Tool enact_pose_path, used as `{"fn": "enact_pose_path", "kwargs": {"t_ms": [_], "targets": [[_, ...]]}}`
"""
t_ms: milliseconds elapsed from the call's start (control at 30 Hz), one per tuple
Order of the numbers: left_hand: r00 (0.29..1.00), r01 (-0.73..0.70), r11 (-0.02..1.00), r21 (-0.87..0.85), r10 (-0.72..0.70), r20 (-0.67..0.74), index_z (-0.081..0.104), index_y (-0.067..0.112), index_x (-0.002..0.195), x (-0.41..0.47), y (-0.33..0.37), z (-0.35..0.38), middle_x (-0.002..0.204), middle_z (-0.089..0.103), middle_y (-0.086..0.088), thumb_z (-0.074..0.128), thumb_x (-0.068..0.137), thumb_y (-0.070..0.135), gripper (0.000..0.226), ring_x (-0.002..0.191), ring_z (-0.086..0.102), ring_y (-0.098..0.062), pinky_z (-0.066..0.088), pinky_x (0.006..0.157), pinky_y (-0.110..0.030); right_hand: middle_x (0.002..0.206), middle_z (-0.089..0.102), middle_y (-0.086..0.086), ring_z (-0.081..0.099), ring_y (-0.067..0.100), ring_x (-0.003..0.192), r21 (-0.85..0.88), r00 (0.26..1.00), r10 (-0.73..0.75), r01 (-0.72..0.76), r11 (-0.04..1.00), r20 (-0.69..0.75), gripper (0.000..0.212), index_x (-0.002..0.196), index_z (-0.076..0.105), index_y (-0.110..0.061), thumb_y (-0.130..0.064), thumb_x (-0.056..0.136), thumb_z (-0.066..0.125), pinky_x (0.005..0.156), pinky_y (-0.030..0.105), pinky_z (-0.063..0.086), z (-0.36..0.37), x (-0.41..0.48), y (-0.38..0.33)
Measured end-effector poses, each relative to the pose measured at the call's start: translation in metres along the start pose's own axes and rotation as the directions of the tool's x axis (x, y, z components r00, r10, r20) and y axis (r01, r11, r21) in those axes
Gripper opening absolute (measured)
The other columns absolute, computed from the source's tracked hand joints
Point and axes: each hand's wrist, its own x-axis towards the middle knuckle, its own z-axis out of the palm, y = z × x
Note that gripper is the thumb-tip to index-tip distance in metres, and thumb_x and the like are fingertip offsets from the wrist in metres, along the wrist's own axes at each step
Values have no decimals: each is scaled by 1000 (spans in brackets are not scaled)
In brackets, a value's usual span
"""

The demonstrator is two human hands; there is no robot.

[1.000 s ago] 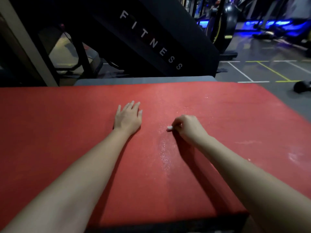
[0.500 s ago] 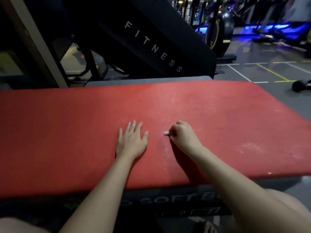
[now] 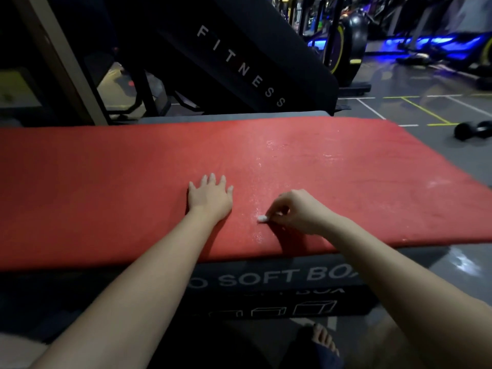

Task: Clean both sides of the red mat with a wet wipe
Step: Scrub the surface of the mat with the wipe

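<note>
**Right grip (image 3: 298, 211) pulls the wet wipe (image 3: 262, 219) nearer on the red mat (image 3: 106, 182)**

Drawn back toward the person since half a second ago, the right grip now lies closer to the mat's front edge than the left grip (image 3: 210, 199), which has kept its place; the wipe has come back with it.

Nearest of all, below the right grip, a bare foot (image 3: 323, 339) rests on the floor (image 3: 426, 107); just in front of the foot stands a black box (image 3: 266, 280) lettered "SOFT BOX", with the red mat lying flat across its top and overhanging it to either side. The right grip has its fingers curled, pinching the wipe as a small white wad that touches the mat at its fingertips, on the side toward the left grip; the left grip is spread flat, palm down on the mat, fingers straight, holding nothing, slightly farther out than the right. A glistening wet streak (image 3: 259, 166) runs between the two grips and on beyond them, widening toward the mat's far edge.

Past the mat, far off to the right of the right grip, a dark dumbbell (image 3: 472, 130) lies on the floor; beyond both grips leans a black panel (image 3: 239, 62) lettered "FITNESS"; farther still stands a bike wheel (image 3: 346, 41) with a yellow rim.
</note>
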Motion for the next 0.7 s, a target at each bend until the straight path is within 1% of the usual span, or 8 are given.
{"fn": "enact_pose_path", "kwargs": {"t_ms": [67, 100, 200, 300, 367, 467, 600, 700], "targets": [[1000, 3, 999, -49, -2, 13, 17, 18, 162, -8, 4, 2, 170, 12, -4, 18, 107, 47, 61, 156, 9, -24, 10, 124, -55, 87, 71, -8, 63, 8, 78, -36, 992, -41, 46, 998, 123, 22, 96, 80, -26, -42, 84, 71, 68, 20, 48, -3, -15, -9], [1000, 1, 996, -85, 1, 15, 15, 17, 162, -13, 5, 5, 170, 9, -3, 18, 107, 49, 64, 157, 6, -23, 8, 125, -53, 88, 71, -7, 63, 8, 79, -32, 991, -58, 62, 998, 119, 22, 97, 80, -24, -39, 84, 71, 69, 18, 47, -2, -20, -12], [1000, -26, 990, -138, 23, -21, 9, 18, 163, -26, 0, 16, 170, 3, 1, 16, 106, 55, 68, 157, -1, -18, -1, 126, -48, 87, 71, -2, 63, 13, 77, -12, 997, -66, 66, 998, -28, 12, 96, 79, -20, -20, 85, 73, 69, 25, 49, 14, -23, -13], [999, -29, 988, -149, 23, -47, 9, 20, 163, -29, -1, 16, 170, 2, 2, 16, 105, 56, 69, 157, -2, -16, -2, 126, -47, 86, 67, 2, 62, 16, 75, 16, 986, -44, 47, 999, -160, 11, 92, 79, -18, -13, 84, 72, 66, 25, 45, 24, -23, -12], [998, -26, 988, -154, 18, -54, 10, 20, 163, -30, 0, 16, 170, 4, 2, 16, 105, 56, 68, 157, -1, -16, -1, 127, -47, 85, 67, -1, 60, 11, 72, 22, 992, -85, 88, 996, -98, 12, 90, 79, -19, -11, 82, 74, 64, 20, 41, 23, -32, -15], [997, -34, 985, -166, 21, -81, 15, 20, 162, -33, -1, 19, 170, 8, 2, 18, 105, 55, 67, 157, 2, -16, 1, 127, -46, 84, 68, -8, 61, 6, 73, 31, 991, -133, 132, 991, 27, 17, 90, 79, -21, -11, 77, 75, 65, 15, 45, 16, -54, -14], [993, -42, 983, -177, 22, -115, 20, 20, 162, -34, -2, 20, 169, 13, 1, 21, 105, 54, 66, 157, 7, -17, 3, 127, -46, 82, 67, -9, 62, 8, 73, 54, 996, -85, 84, 995, 3, 15, 89, 79, -26, -16, 78, 77, 63, 20, 47, 6, -61, 6], [992, -48, 982, -184, 25, -124, 19, 20, 162, -35, -2, 20, 169, 13, 1, 21, 105, 54, 66, 157, 7, -17, 3, 127, -46, 82, 66, -10, 61, 6, 70, 25, 988, -57, 61, 998, -141, 15, 86, 78, -26, -14, 77, 80, 63, 24, 47, 5, -48, 23]]}}
